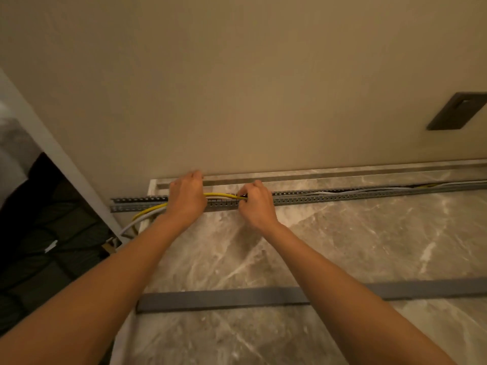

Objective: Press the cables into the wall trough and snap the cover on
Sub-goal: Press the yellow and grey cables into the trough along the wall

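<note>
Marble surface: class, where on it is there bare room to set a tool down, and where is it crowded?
The marble surface is bare in the wide band between the slotted trough and the grey cover strip, right of the forearms, and again nearer than the strip. It is crowded at the trough's left end, where the left hand, right hand and cables meet.

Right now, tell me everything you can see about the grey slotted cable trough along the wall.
The cable trough is a long, narrow grey channel, plastic by its look, with slotted side walls and an open top. It lies on the marble-patterned surface close to the wall, running left to right. A yellow cable and white cable run along it and spill out near the left end. The left hand and right hand rest on it.
</note>
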`<state>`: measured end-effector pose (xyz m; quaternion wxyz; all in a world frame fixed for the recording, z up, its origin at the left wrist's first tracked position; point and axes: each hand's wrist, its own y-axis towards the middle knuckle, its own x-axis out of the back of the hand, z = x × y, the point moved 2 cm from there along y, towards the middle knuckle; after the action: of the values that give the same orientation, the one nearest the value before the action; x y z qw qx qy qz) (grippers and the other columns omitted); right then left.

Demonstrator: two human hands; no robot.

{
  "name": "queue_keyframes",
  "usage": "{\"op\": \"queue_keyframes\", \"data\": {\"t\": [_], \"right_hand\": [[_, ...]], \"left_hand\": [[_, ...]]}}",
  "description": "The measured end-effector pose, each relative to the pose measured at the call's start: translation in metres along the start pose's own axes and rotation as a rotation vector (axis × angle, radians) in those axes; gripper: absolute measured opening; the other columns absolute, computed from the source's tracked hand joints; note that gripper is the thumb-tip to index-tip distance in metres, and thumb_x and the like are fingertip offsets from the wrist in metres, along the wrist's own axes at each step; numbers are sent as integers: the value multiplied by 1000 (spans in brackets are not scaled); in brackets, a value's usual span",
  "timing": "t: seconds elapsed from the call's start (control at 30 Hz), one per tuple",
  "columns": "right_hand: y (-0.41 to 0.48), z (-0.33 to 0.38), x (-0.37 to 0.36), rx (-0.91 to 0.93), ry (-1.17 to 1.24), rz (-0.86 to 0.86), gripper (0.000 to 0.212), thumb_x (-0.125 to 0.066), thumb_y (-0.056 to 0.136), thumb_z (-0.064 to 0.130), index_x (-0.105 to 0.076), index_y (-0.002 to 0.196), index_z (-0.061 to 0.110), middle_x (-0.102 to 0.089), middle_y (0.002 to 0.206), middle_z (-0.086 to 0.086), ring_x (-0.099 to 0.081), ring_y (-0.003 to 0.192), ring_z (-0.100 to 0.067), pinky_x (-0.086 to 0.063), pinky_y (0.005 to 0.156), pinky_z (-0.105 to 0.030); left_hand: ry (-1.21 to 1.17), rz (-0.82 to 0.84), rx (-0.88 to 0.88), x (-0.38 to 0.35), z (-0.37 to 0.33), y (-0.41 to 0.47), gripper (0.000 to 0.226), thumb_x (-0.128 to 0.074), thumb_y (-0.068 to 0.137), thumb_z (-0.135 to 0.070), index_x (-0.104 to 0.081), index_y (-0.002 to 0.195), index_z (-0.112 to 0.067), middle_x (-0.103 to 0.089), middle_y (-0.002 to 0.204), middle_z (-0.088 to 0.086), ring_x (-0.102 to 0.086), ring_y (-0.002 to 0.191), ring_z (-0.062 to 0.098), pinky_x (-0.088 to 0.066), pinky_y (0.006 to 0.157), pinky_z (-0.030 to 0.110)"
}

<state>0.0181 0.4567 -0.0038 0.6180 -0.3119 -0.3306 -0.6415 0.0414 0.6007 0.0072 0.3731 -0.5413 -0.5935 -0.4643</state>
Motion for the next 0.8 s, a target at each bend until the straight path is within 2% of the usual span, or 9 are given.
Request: {"op": "queue_keyframes", "data": {"t": [0.07,0.13,0.27,0.37,0.5,0.67,0.8], "right_hand": [[0,11,-10,-2,31,19,23,-50,82,0,-61,102,3,-54,116,-17,-50,109,-34,-37,100,-43],[-1,21,-20,9,28,13,23,-50,83,1,-58,105,3,-55,117,-16,-50,110,-33,-36,101,-44],[1,48,-38,82,7,30,28,-52,85,7,-53,113,9,-56,122,-11,-51,113,-31,-30,105,-46],[6,62,-48,123,-3,92,25,-50,86,3,-58,109,10,-58,120,-12,-52,112,-32,-30,105,-48],[12,59,-47,80,9,63,18,-52,86,3,-63,100,6,-62,111,-16,-55,106,-33,-36,102,-47],[9,58,-49,121,-108,78,14,-51,90,9,-59,100,6,-61,111,-13,-55,102,-33,-38,96,-45],[12,60,-49,115,-151,85,14,-48,92,12,-56,100,5,-60,113,-14,-54,102,-34,-37,92,-44]], "left_hand": [[-27,-8,32,8,27,0,24,-48,87,-4,-54,110,-1,-60,115,23,-53,108,38,-42,92,44],[-42,36,-6,12,47,-3,21,-54,88,-16,-56,104,-3,-60,111,20,-53,103,34,-44,88,42],[-24,130,-110,14,65,-8,32,-65,82,-34,-59,100,-8,-57,107,12,-53,98,26,-45,83,39],[-11,96,-194,15,73,-9,34,-65,82,-32,-59,105,-8,-53,110,11,-51,101,26,-41,87,38],[70,116,-279,12,78,-10,27,-60,84,-30,-57,103,-11,-55,110,8,-50,106,24,-37,91,36],[56,132,-285,15,88,-12,25,-62,83,-26,-57,102,-10,-59,111,8,-50,104,24,-39,88,35],[136,129,-346,14,88,-15,23,-54,89,-21,-56,108,-8,-59,114,10,-52,104,26,-38,85,34]]}}
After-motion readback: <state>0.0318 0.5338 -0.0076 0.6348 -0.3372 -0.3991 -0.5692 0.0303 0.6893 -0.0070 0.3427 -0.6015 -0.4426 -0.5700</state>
